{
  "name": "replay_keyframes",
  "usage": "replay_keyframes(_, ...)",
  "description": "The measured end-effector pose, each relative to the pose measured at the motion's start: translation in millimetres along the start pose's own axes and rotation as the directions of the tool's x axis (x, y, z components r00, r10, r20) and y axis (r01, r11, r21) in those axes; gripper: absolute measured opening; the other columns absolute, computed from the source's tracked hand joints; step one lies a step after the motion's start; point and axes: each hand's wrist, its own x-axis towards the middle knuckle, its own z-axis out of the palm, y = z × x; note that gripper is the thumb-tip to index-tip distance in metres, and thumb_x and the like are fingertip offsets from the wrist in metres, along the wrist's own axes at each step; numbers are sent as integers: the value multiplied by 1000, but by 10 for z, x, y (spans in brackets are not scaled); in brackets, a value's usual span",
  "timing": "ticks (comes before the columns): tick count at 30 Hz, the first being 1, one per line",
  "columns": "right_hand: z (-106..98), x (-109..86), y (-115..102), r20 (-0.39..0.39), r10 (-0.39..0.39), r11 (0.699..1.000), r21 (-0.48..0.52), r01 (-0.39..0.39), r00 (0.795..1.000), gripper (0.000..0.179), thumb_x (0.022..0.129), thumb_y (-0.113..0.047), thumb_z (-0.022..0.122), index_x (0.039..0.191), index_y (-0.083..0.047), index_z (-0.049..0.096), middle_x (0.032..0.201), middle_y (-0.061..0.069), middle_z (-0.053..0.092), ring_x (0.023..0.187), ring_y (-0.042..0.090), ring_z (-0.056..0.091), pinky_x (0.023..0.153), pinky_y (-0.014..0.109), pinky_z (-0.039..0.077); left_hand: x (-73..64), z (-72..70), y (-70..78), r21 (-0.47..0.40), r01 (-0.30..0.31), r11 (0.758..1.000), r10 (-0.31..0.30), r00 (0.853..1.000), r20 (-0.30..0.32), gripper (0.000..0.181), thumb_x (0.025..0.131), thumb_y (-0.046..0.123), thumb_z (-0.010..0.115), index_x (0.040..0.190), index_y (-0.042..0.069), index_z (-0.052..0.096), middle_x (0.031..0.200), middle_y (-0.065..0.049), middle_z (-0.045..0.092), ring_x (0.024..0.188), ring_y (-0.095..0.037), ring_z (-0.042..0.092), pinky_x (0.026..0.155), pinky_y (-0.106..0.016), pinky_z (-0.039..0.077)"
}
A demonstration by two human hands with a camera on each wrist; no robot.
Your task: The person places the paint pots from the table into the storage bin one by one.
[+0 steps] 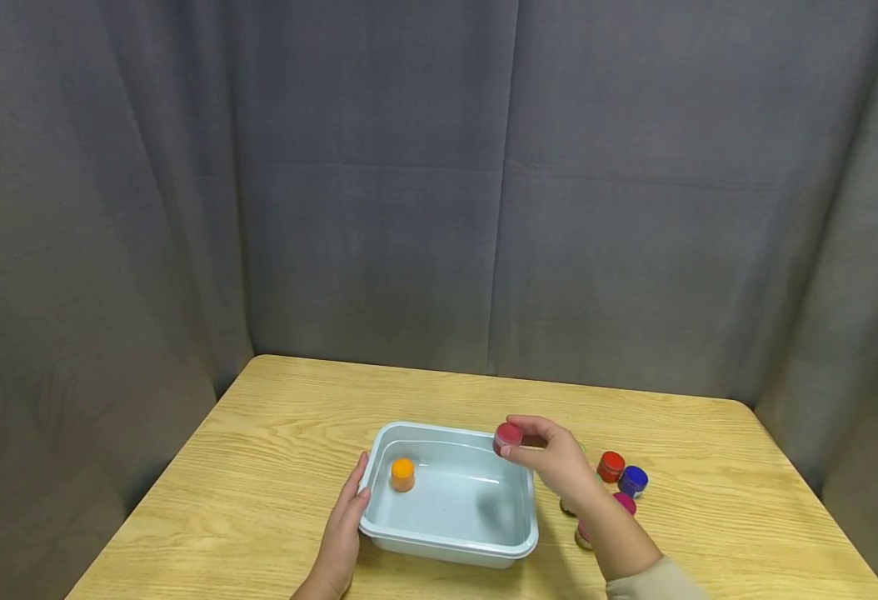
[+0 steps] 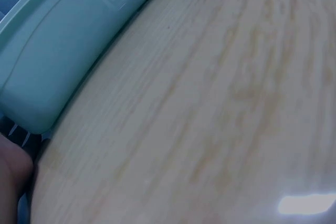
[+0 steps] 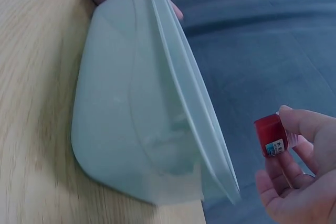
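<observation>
A pale blue plastic tub (image 1: 446,546) sits on the table, with an orange paint jar (image 1: 403,475) inside near its left wall. My left hand (image 1: 343,533) holds the tub's left side, thumb at the rim and fingers along the outside. In the right wrist view, its fingertips show over the tub's far edge. Above the right back corner of the tub, my right hand (image 1: 551,458) pinches a small dark-red paint jar (image 1: 508,437) between thumb and fingers. A small label on this jar (image 3: 271,136) shows in the right wrist view.
Right of the tub stand several more jars: a red jar (image 1: 611,467), a blue jar (image 1: 633,481) and a magenta jar (image 1: 625,502), some partly hidden under my right forearm. Grey curtains (image 1: 379,208) close off the wooden table (image 1: 274,433) at the back and sides.
</observation>
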Motion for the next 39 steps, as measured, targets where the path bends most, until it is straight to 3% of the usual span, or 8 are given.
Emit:
replay_keyframes(12,456,140,-60,60,7,999,48,-10,998,44,79,-9,80,121,-6,67,110,9,69,98,21,64,84,34,60,5,2,5,6,-5,1000,5,1000,6,55,104,24,34,156,8,24,165,-10,16,152,-37,10,122,-59,7)
replay_keyframes(21,743,262,5,110,-14,999,32,11,994,45,76,-2,81,118,-4,68,111,11,70,94,19,65,85,36,59,8,0,2,-1,-11,1000,11,1000,11,55,104,24,33,156,7,24,165,-11,16,152,-37,10,122,-60,8)
replay_keyframes(30,920,319,23,143,-29,999,43,23,989,44,72,3,80,114,2,67,105,15,69,89,17,63,80,30,55,4,7,-5,0,-5,1000,5,1000,2,55,103,23,34,155,8,25,164,-11,18,152,-36,11,123,-58,8)
replay_keyframes(39,1041,374,69,139,-36,999,-35,41,990,40,68,4,81,107,3,70,93,13,70,82,14,60,73,23,51,-7,-3,7,-1,0,1000,0,1000,14,55,104,25,34,156,9,24,165,-11,15,152,-38,10,122,-61,8)
